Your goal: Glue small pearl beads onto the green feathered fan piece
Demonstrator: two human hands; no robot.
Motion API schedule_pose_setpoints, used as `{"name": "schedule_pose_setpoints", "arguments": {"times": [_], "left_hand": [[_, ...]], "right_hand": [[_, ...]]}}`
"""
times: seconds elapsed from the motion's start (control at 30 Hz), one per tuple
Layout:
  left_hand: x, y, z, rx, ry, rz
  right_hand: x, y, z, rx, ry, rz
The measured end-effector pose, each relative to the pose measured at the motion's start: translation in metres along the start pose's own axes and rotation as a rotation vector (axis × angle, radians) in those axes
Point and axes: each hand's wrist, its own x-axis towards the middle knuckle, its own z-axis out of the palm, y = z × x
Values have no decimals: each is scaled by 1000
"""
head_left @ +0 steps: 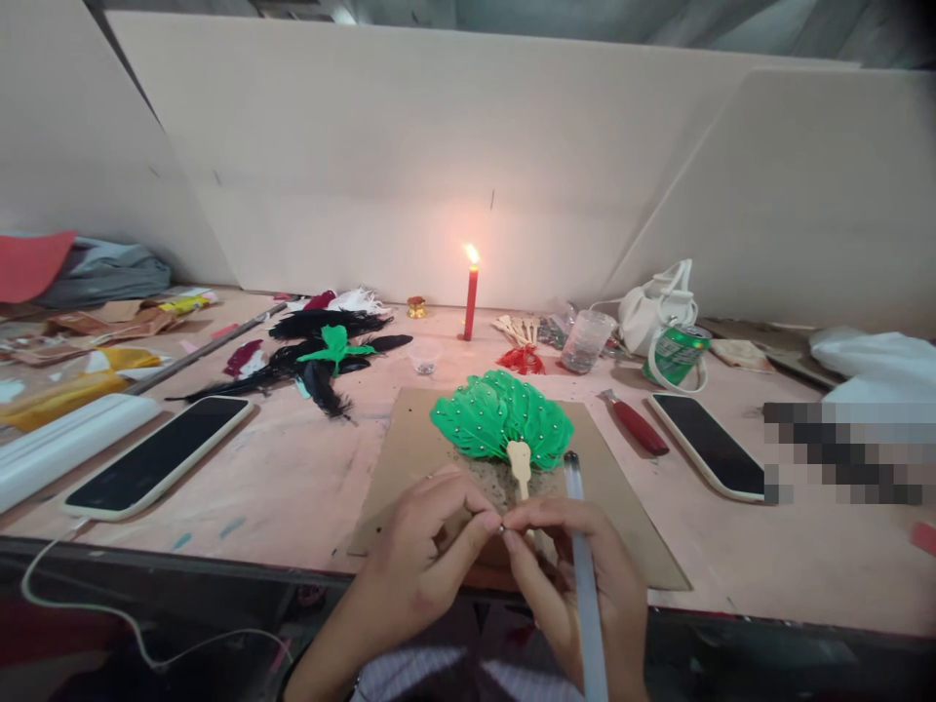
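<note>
A green feather fan (pixel 501 417) studded with small beads lies on a brown cardboard mat (pixel 629 517), its pale wooden handle (pixel 520 460) pointing toward me. My left hand (pixel 420 565) and my right hand (pixel 577 570) meet just below the handle, fingertips pinched together on a tiny bead (pixel 502 528). My right hand also holds a clear glue stick (pixel 585 585) that runs up to the fan's edge. Which hand carries the bead I cannot tell.
A lit red candle (pixel 471 302) stands behind the fan. Black, green and red feathers (pixel 322 356) lie at back left. Phones rest at left (pixel 157 453) and right (pixel 708 444). A red-handled knife (pixel 635 421), plastic cup (pixel 586 340), green can (pixel 677 354) and white bag (pixel 654 307) sit at right.
</note>
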Motion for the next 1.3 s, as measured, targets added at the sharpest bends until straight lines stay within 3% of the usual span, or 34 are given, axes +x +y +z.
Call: {"name": "schedule_pose_setpoints", "arguments": {"times": [0.13, 0.33, 0.77, 0.97, 1.3], "left_hand": [[-1, -1, 1, 2, -7, -23], [2, 2, 0, -4, -10, 47], [2, 3, 4, 56, 132, 266], [2, 1, 6, 116, 157, 367], [-4, -3, 12, 268, 152, 323]], "right_hand": [[-1, 2, 0, -12, -3, 7], [-5, 4, 3, -18, 40, 38], [-4, 5, 2, -88, 29, 20], [0, 3, 3, -200, 37, -78], [-4, 13, 12, -356, 76, -285]]}}
